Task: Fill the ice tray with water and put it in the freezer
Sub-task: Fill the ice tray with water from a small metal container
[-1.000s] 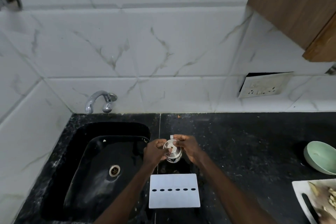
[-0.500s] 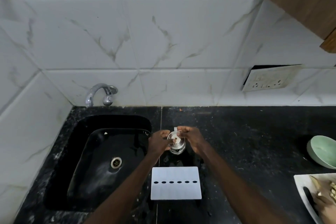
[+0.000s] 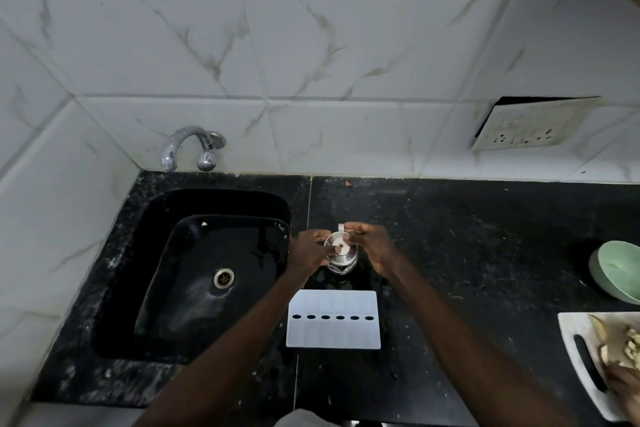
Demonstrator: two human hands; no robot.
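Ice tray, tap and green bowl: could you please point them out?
Ice tray (image 3: 332,334): head view, flat white top.
Tap (image 3: 170,152): head view, curved spout.
Green bowl (image 3: 621,269): head view, inside wall.

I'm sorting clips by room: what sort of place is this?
Most likely a home kitchen: a black sink with a tap, a dark counter, and a cutting board.

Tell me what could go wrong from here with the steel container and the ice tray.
1. The left hand and the right hand both hold the steel container near its top. If the cap gives suddenly, it may tip and spill on the counter.
2. The ice tray shows only six small holes in its cover, so poured water could easily miss them and run off.
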